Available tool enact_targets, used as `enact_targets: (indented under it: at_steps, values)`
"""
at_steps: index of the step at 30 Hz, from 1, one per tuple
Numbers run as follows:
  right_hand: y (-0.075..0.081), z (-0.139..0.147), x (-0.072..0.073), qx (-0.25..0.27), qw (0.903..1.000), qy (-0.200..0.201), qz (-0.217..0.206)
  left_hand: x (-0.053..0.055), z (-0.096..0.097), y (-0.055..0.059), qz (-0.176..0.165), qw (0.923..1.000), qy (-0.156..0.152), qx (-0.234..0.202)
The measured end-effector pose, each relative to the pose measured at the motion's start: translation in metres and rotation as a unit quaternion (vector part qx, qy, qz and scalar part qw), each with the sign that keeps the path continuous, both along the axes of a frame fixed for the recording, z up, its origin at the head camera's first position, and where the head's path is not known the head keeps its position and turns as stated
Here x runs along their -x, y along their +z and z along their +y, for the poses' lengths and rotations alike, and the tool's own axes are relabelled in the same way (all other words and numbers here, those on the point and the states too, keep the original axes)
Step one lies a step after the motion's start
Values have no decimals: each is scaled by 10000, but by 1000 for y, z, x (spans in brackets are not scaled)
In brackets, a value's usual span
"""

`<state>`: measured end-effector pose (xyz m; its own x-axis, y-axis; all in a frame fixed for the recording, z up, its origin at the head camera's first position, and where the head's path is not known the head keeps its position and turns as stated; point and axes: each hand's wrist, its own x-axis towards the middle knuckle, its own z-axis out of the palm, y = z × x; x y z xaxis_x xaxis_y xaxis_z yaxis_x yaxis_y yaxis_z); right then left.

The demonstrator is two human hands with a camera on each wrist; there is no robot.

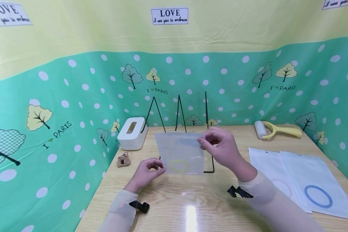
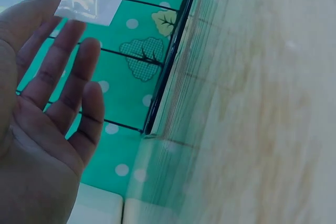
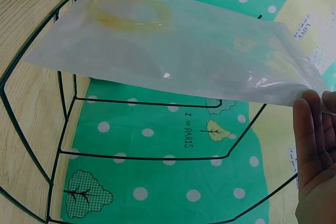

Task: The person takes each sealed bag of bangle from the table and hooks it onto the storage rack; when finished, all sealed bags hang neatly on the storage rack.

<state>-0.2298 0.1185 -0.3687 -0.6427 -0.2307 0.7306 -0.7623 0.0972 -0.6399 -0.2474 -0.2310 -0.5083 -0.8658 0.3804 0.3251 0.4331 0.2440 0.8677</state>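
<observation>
A translucent white plastic bag [image 1: 179,149] with a yellow ring near its bottom hangs upright between both hands in the head view. My right hand [image 1: 224,149] pinches its upper right corner between thumb and fingers. At the lower left edge, my left hand [image 1: 145,175] pinches the bag, thumb in front; the left wrist view shows that thumb [image 2: 44,3] over the plastic with the other fingers spread below. Directly behind the bag stands a black wire rack [image 1: 206,109], partly hidden by it. The right wrist view shows the bag [image 3: 199,56] stretched out over the rack's wires [image 3: 142,156].
Two similar bags lie at the right, one with a blue ring [image 1: 318,196], the other with a pale ring [image 1: 281,187]. A yellow-handled lint roller [image 1: 284,130] lies behind them. At the back left are a white tissue box [image 1: 132,133] and a brown bear trinket [image 1: 123,160].
</observation>
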Motion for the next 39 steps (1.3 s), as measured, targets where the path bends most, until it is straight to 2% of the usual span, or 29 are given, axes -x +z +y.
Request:
enact_targets:
  at_steps: [6,14,22,29,39]
  values:
    - [-2,-9,0,-12,10000,27,21,-1,1,1,190,9997,91,-154]
    - [1,-18,-2,-123,9998,44,-119,-4,-1,7,222,9989,408,-115]
    - [2,-25,-3,-126,9983,395,-404,-2,-11,8,245,9986,445,-110]
    - [3,-34,-2,-240,9982,339,-432,0,-21,8,279,9981,540,-97]
    - [3,-44,4,-389,9977,281,-481,-2,-35,16,346,9964,750,-191]
